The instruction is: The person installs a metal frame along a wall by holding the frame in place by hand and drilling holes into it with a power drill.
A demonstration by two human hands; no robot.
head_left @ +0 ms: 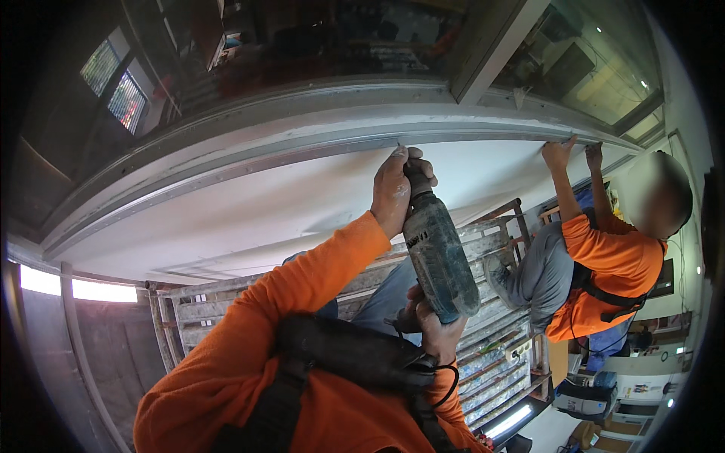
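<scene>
1. My left fingers [396, 161] grip the power tool's [440, 253] front — just below the metal rail's [302, 154] lower edge.
2. My right fingers [411, 313] hold its rear end.
3. Co-worker's hands [557, 155] — at the rail, rightward.

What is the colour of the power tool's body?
The power tool's body is dark teal, seen in the head view.
</scene>
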